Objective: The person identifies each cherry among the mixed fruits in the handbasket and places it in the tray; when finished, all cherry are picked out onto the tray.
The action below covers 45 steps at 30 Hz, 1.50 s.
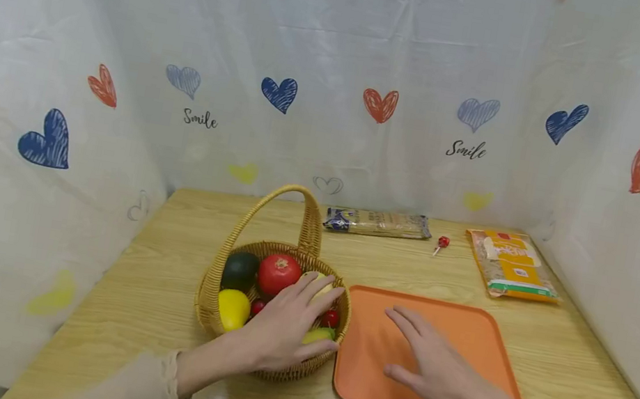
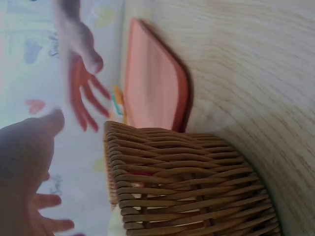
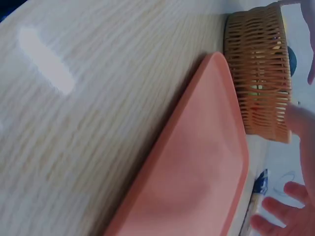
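Note:
My left hand (image 1: 289, 325) is over the right side of a wicker basket (image 1: 207, 294), its fingers spread and fairly straight. Under its fingertips a pale yellow fruit (image 1: 314, 282) shows in part. Around it in the basket are a red pomegranate (image 1: 278, 274), a dark green avocado (image 1: 240, 271), a yellow lemon (image 1: 233, 309), small red fruits (image 1: 330, 318) and a green fruit (image 1: 320, 335) partly hidden by the hand. Above the orange tray (image 1: 353, 381) hovers my right hand (image 1: 432, 363), fingers extended, thumb apart, holding nothing.
Along the back of the wooden table lie a long clear packet (image 1: 379, 223), a red lollipop (image 1: 442, 243) and an orange food bag (image 1: 512, 265). The basket's tall handle (image 1: 240, 221) arches over its left side. The tray sits right beside the basket. A printed curtain (image 1: 329, 144) encloses the table.

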### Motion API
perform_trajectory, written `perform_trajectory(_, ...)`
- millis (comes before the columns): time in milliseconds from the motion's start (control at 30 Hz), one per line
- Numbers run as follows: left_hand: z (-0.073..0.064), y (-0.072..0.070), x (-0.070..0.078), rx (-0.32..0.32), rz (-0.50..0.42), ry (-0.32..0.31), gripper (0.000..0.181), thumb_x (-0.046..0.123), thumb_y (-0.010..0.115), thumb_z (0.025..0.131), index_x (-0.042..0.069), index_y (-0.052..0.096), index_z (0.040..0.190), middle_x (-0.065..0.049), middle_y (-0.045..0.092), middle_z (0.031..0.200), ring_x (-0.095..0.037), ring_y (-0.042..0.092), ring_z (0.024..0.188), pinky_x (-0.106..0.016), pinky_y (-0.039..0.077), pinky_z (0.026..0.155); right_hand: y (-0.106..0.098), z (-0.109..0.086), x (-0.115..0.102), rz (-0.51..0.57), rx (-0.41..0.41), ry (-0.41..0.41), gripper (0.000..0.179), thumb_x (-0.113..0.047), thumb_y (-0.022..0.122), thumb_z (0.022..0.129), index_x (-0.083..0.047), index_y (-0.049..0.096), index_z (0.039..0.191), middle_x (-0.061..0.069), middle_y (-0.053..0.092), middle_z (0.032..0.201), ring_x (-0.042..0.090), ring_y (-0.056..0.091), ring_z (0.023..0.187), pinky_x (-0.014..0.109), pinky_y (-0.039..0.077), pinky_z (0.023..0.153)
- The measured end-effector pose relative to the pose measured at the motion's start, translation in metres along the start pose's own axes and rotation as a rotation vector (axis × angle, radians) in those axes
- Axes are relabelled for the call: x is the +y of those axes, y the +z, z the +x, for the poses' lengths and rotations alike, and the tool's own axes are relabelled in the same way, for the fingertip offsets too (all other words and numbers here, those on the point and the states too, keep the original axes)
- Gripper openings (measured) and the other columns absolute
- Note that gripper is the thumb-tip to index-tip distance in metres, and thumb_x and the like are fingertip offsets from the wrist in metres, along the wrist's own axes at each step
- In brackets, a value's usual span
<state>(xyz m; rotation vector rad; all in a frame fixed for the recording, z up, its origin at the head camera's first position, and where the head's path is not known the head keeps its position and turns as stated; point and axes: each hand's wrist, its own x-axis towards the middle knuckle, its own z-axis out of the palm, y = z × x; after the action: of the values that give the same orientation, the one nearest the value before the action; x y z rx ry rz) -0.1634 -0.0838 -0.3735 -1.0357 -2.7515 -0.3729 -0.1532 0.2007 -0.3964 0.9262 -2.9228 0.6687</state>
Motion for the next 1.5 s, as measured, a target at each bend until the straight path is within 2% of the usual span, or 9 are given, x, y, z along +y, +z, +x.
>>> perform_trajectory(100,-0.004,-0.01,0.0,0.246,-0.111,0.078,0.061,0.035,0.063,0.09,0.011,0.038,0.141,-0.008,0.043,0.139,-0.022,0.042,0.126,-0.038,0.045,0.098,0.005,0.001,-0.001,0.157,0.067,0.009,0.063,-0.026,0.068,0.088,-0.008,0.04,0.141,0.011,0.049,0.134,0.031,0.051,0.116,0.045,0.049,0.088)
perform_trajectory(233,-0.012,-0.033,-0.002,0.63,-0.197,0.285,0.04,0.015,0.059,0.091,-0.002,0.049,0.126,-0.013,0.055,0.121,-0.024,0.054,0.109,-0.029,0.047,0.094,0.012,0.005,-0.003,0.37,0.146,0.045,0.048,-0.01,0.067,0.088,-0.005,0.048,0.132,0.008,0.057,0.121,0.03,0.059,0.103,0.03,0.054,0.079)
perform_trajectory(367,-0.02,-0.055,-0.005,0.973,-0.071,0.5,0.018,0.008,0.053,0.093,-0.007,0.059,0.102,-0.019,0.061,0.102,-0.034,0.055,0.094,-0.033,0.048,0.086,0.016,0.008,-0.008,0.492,0.213,0.108,0.044,-0.007,0.067,0.087,-0.007,0.051,0.129,0.007,0.059,0.118,0.029,0.061,0.099,0.025,0.054,0.076)
perform_trajectory(433,-0.024,-0.06,-0.006,1.105,0.025,0.525,0.013,0.007,0.054,0.092,-0.004,0.061,0.093,-0.019,0.061,0.097,-0.037,0.053,0.092,-0.035,0.047,0.081,0.017,0.01,-0.009,0.522,0.229,0.129,0.045,-0.01,0.067,0.088,-0.008,0.051,0.129,0.006,0.058,0.118,0.029,0.061,0.099,0.026,0.054,0.076)
perform_trajectory(533,-0.03,-0.059,-0.009,1.234,0.096,0.427,0.012,0.01,0.055,0.091,-0.001,0.06,0.091,-0.021,0.057,0.1,-0.039,0.047,0.1,-0.037,0.042,0.083,0.017,0.012,-0.011,0.537,0.237,0.15,0.046,-0.012,0.067,0.088,-0.009,0.049,0.131,0.006,0.057,0.12,0.029,0.06,0.099,0.027,0.054,0.077)
perform_trajectory(667,-0.041,-0.05,-0.019,1.241,-0.017,0.212,0.027,0.015,0.053,0.091,-0.008,0.051,0.104,-0.029,0.045,0.114,-0.04,0.038,0.113,-0.036,0.032,0.095,0.017,0.015,-0.012,0.539,0.247,0.167,0.047,-0.013,0.068,0.088,-0.008,0.049,0.131,0.007,0.056,0.121,0.028,0.06,0.099,0.027,0.054,0.077)
perform_trajectory(833,-0.052,-0.029,-0.033,1.133,-0.221,0.062,0.046,0.02,0.049,0.096,-0.018,0.042,0.12,-0.037,0.04,0.114,-0.032,0.042,0.103,-0.021,0.035,0.086,0.016,0.018,-0.012,0.562,0.256,0.183,0.049,-0.018,0.068,0.088,-0.01,0.048,0.132,0.007,0.056,0.12,0.023,0.06,0.098,0.027,0.054,0.077)
perform_trajectory(1133,-0.052,-0.014,-0.042,1.103,-0.233,0.187,0.048,0.017,0.038,0.103,-0.017,0.028,0.136,-0.024,0.051,0.098,-0.019,0.045,0.076,-0.019,0.038,0.061,0.018,0.027,-0.015,0.589,0.257,0.167,0.049,-0.02,0.067,0.09,-0.011,0.046,0.134,0.007,0.056,0.119,0.019,0.06,0.097,0.028,0.054,0.075)
perform_trajectory(1500,-0.058,-0.006,-0.043,1.096,-0.197,0.076,0.048,0.022,0.04,0.102,-0.019,0.04,0.128,-0.015,0.052,0.083,-0.003,0.03,0.058,-0.011,0.031,0.049,0.027,0.047,-0.035,0.597,0.268,0.114,0.049,-0.011,0.07,0.086,-0.013,0.05,0.131,0.009,0.058,0.114,0.015,0.06,0.089,0.027,0.054,0.071)
